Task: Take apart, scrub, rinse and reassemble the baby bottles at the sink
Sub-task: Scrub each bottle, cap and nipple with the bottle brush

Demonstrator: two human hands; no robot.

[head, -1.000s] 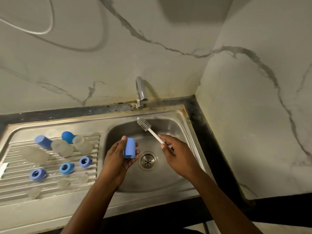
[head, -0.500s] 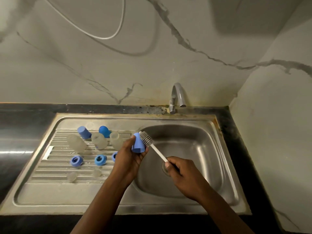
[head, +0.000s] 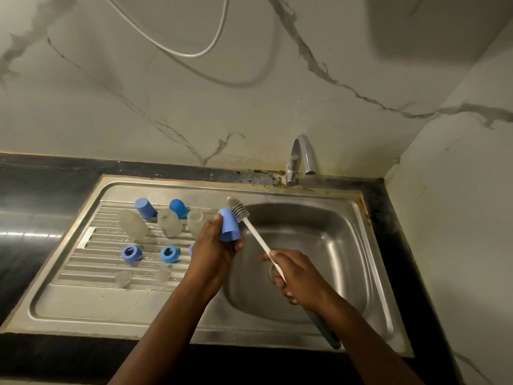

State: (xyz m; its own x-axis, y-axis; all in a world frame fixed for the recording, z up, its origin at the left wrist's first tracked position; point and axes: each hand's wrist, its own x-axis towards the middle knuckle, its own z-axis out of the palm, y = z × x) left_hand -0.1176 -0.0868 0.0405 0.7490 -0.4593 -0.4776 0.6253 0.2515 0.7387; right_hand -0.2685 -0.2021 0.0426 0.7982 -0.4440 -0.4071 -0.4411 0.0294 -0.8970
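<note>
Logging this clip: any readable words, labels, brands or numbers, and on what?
None readable.
Middle clear bottle on the drainboard: a faint coloured mark near its base, too blurred to read.
Blue cap, brush, tap: no text visible.

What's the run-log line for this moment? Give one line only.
step: scrubbing | left hand: holds blue cap | right hand: grips brush, bristles against cap | over: sink basin

Head-worn, close, down over sink (head: pixel 327 240)
</note>
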